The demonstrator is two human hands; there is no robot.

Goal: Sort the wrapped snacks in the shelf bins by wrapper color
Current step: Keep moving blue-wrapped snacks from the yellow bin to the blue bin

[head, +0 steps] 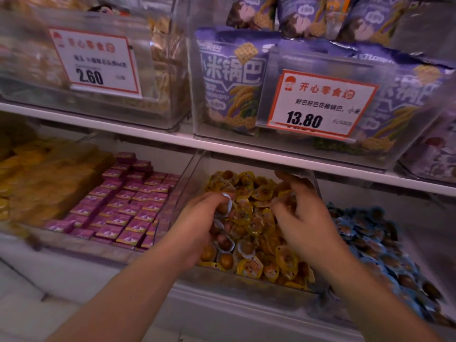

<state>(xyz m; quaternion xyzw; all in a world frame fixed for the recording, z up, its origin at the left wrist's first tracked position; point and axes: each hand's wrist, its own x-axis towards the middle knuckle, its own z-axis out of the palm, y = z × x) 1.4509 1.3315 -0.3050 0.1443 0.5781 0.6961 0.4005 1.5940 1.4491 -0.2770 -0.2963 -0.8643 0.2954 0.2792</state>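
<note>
Both my hands are down in a clear plastic bin (195,174) on the lower shelf, full of small yellow-wrapped snacks (254,213). My left hand (199,223) is curled around several wrapped snacks with pale blue-white edges (227,201) at the bin's left side. My right hand (303,218) is cupped over the yellow snacks toward the back right, fingers bent; what lies under it is hidden. The bin to the right holds blue-wrapped snacks (370,238).
Left of the yellow bin sits a bin of pink boxed sweets (123,206), then yellow packets (37,183) further left. The upper shelf edge (246,146) overhangs the bins, carrying clear bins of purple snack bags (229,77) and price cards (318,104).
</note>
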